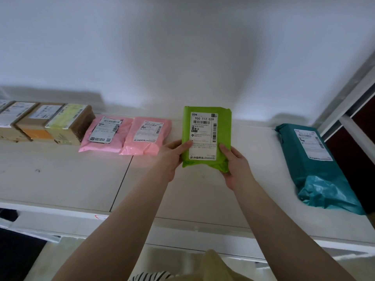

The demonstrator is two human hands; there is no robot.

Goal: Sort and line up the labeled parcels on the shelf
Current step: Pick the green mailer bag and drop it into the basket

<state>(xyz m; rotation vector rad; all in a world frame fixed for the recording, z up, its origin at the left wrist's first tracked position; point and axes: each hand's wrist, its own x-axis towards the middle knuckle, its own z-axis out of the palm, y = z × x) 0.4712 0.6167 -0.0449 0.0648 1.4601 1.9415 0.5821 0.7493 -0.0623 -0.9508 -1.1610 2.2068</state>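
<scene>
Head view: green parcel, label "900 T12 039" up, gripped at its lower edges by left hand and right hand, fingers closed on it, above white shelf. Left: cardboard boxes, two pink parcels. Right: teal parcel, well apart.

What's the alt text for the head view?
Both hands, left hand and right hand, hold a green parcel label-up over a white shelf. Left of it lie two pink parcels and brown boxes; a teal parcel lies right.
</scene>
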